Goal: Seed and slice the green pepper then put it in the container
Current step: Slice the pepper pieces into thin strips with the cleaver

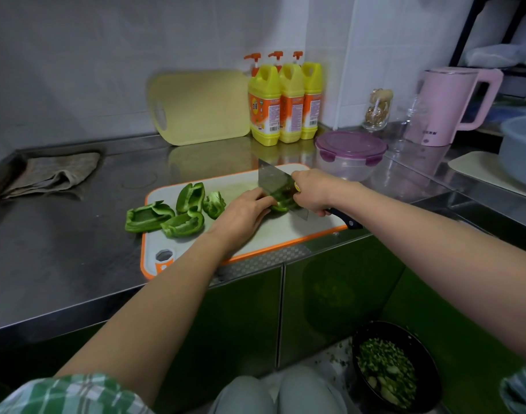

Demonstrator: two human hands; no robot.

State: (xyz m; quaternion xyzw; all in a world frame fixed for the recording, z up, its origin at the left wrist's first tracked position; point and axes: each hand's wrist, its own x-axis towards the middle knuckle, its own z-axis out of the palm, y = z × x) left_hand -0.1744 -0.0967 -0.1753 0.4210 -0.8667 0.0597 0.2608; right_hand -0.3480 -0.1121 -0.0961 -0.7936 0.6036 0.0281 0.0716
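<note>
A: Where is the pepper in all this?

B: Out past the back of the left hand (245, 215), several loose pepper pieces (178, 213) lie on the far left end of the cutting board (285, 234), one hanging over its edge. They look hollowed, and I see no seed core. The pepper piece (281, 207) being cut sits directly under that hand's fingertips.

A: How are the fingers set?

B: The left fingers are bent and held close together, tips pressing the piece down onto the board. Just beside those tips the cleaver (275, 180) stands upright with its edge on the same piece. The right hand (314, 191) is wrapped round the handle up by the blade, and the black handle end pokes out behind the palm.

A: How will the piece behave?

B: I'd judge it light and thin-walled, crisp rather than soft, with a glossy skin that can slide. A curved wall tends to rock, so it wants pinning flat near the cut, with the fingertips tucked back from the blade.

A: And the container?

B: The container (349, 153) stands beyond the right knuckles, off the board, with its purple lid on. It will likely need opening before any slices go in.
</note>
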